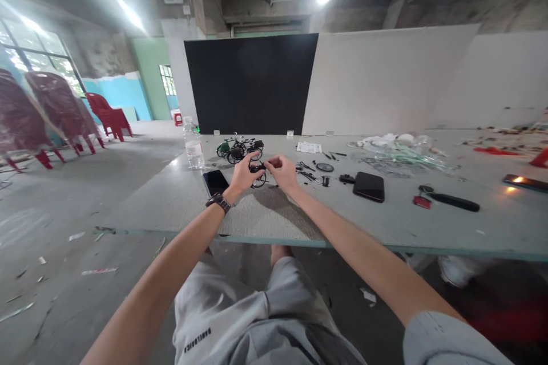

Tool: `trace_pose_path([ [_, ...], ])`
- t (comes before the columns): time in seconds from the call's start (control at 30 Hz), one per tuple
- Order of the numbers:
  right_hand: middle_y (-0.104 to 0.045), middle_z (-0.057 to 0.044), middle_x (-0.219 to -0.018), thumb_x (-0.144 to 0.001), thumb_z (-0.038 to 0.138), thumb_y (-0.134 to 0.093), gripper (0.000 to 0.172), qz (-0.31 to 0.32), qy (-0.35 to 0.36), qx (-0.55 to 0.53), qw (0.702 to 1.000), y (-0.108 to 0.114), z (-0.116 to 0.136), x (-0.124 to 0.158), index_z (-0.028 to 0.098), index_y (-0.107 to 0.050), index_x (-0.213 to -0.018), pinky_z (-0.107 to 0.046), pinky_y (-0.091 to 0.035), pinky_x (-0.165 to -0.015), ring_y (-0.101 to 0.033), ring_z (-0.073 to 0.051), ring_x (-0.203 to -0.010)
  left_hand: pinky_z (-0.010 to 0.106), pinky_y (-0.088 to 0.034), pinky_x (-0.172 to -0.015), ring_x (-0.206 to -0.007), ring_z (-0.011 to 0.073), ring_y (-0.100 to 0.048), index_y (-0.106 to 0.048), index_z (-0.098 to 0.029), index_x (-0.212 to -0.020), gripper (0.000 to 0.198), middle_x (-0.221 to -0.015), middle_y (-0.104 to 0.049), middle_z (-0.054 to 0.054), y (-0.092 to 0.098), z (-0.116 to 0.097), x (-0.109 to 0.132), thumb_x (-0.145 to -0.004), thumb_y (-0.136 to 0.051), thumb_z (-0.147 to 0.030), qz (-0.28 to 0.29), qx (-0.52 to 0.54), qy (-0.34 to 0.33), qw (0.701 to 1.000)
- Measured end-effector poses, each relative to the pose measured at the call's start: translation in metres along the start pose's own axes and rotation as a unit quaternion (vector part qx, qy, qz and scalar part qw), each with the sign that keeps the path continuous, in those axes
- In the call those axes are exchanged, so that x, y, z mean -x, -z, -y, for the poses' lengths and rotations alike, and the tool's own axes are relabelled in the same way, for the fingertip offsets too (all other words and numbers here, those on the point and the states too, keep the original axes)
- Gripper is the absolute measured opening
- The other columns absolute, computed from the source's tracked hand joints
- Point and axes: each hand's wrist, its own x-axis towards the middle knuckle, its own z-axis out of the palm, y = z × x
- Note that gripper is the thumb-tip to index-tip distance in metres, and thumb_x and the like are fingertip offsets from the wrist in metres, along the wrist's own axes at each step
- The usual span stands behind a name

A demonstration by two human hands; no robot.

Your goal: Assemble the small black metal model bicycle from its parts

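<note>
My left hand (244, 175), with a dark watch on its wrist, grips a small black model bicycle (258, 180) that is partly built. One spoked wheel of it shows below my fingers, and much of the rest is hidden. My right hand (281, 173) is pinched closed at the model's right side; what lies between its fingertips is too small to tell. Just behind my hands stand finished-looking model bicycles (235, 149), green and black. To the right lie loose black parts (309, 174) and a loose wheel (324, 167).
A phone (215, 182) lies left of my hands, near a water bottle (194, 145). On the right are a printed sheet (309, 147), a black flat device (369, 187), clear plastic bags and part frames (396, 154), and a black-handled tool (454, 201). The table's front edge (274, 240) is close.
</note>
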Motion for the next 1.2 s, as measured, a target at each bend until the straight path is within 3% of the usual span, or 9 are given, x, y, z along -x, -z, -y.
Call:
trace_pose_path([
  [0.2, -0.073, -0.008, -0.081, -0.085, 0.059, -0.067, 0.038, -0.007, 0.036, 0.007, 0.999, 0.000, 0.004, 0.002, 0.020, -0.066, -0.085, -0.033, -0.053, -0.072, -0.066, -0.021, -0.075, 0.042, -0.052, -0.099, -0.101, 0.0257, -0.073, -0.059, -0.017, -0.137, 0.062, -0.096, -0.078, 0.007, 0.000, -0.001, 0.000, -0.078, -0.078, -0.017, 0.005, 0.002, 0.003, 1.000],
  [0.43, -0.076, -0.009, -0.094, -0.091, 0.054, -0.062, 0.035, 0.033, 0.064, 0.005, 0.997, 0.001, 0.002, -0.001, 0.021, -0.072, -0.095, -0.036, -0.055, -0.078, -0.068, -0.023, -0.082, 0.037, -0.055, -0.090, -0.096, 0.0241, -0.073, -0.058, -0.016, -0.139, 0.064, -0.097, -0.077, 0.008, 0.000, -0.001, 0.002, -0.079, -0.078, -0.021, 0.018, 0.024, 0.014, 0.999],
  [0.67, -0.077, -0.009, -0.101, -0.094, 0.046, -0.063, 0.027, 0.169, 0.081, -0.010, 0.982, 0.017, -0.001, -0.016, 0.024, -0.078, -0.097, -0.040, -0.055, -0.088, -0.070, -0.025, -0.094, 0.038, -0.055, -0.089, -0.095, 0.0234, -0.072, -0.058, -0.015, -0.139, 0.067, -0.105, -0.076, 0.011, -0.002, 0.008, 0.000, -0.077, -0.081, -0.025, 0.046, 0.047, 0.022, 0.998],
  [0.8, -0.072, -0.011, -0.106, -0.094, 0.049, -0.061, 0.029, 0.251, 0.094, -0.002, 0.963, 0.027, -0.003, -0.022, 0.026, -0.080, -0.094, -0.039, -0.057, -0.080, -0.068, -0.025, -0.091, 0.037, -0.055, -0.087, -0.097, 0.0248, -0.072, -0.061, -0.015, -0.138, 0.069, -0.113, -0.075, 0.013, -0.002, 0.008, 0.001, -0.075, -0.083, -0.028, 0.070, 0.041, 0.013, 0.997],
  [0.93, -0.065, -0.011, -0.104, -0.095, 0.047, -0.059, 0.031, 0.296, 0.118, 0.040, 0.947, 0.030, -0.004, -0.026, 0.027, -0.081, -0.085, -0.037, -0.055, -0.073, -0.063, -0.022, -0.083, 0.034, -0.055, -0.080, -0.088, 0.0231, -0.072, -0.059, -0.014, -0.140, 0.071, -0.099, -0.077, 0.009, -0.002, 0.006, 0.002, -0.074, -0.083, -0.025, 0.095, 0.047, 0.025, 0.994],
  [1.03, -0.063, -0.011, -0.102, -0.096, 0.043, -0.058, 0.031, 0.308, 0.136, 0.041, 0.941, 0.029, -0.004, -0.027, 0.026, -0.080, -0.081, -0.036, -0.054, -0.070, -0.061, -0.021, -0.081, 0.034, -0.054, -0.082, -0.089, 0.0233, -0.072, -0.060, -0.012, -0.139, 0.071, -0.096, -0.077, 0.009, -0.002, 0.006, 0.002, -0.073, -0.084, -0.025, 0.094, 0.043, 0.032, 0.994],
  [1.2, -0.069, -0.010, -0.100, -0.092, 0.035, -0.060, 0.020, 0.280, 0.138, 0.006, 0.950, 0.026, -0.001, -0.023, 0.026, -0.078, -0.093, -0.037, -0.056, -0.077, -0.065, -0.023, -0.086, 0.037, -0.054, -0.090, -0.101, 0.0257, -0.071, -0.064, -0.015, -0.134, 0.068, -0.116, -0.074, 0.012, -0.003, 0.009, 0.000, -0.071, -0.086, -0.027, 0.084, 0.044, 0.026, 0.995],
])
